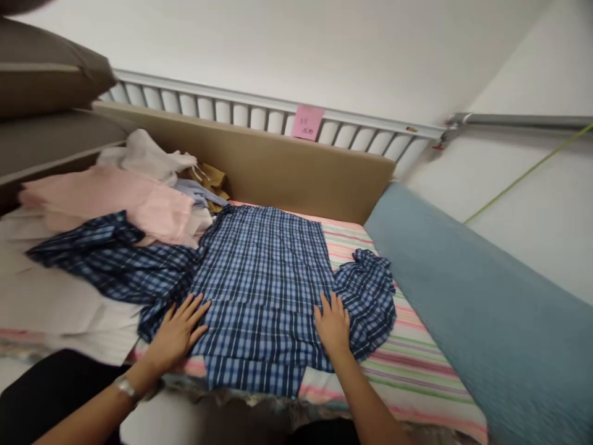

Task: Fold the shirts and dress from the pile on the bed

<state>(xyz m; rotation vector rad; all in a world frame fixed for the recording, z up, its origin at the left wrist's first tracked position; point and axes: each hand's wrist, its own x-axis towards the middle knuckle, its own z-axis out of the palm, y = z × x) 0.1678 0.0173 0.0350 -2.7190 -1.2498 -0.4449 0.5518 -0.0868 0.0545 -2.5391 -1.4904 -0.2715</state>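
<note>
A blue plaid shirt (264,272) lies spread out, its body flat and its collar end toward the near edge of the bedding. One sleeve runs left over other clothes, and the other is bunched at the right. My left hand (178,330) rests palm down with fingers spread at the shirt's left side, near the left sleeve. Flat on the right side of the shirt, by the bunched sleeve, is my right hand (333,324), its fingers stretched out. Neither hand grips the cloth.
Pink (139,198) and white clothes are heaped at the left, beside brown cushions (50,74). Under the shirt is a striped sheet (417,364). A tan board (296,167) stands at the back before a radiator (222,111) with a pink note (307,122). A blue panel (486,290) borders the right.
</note>
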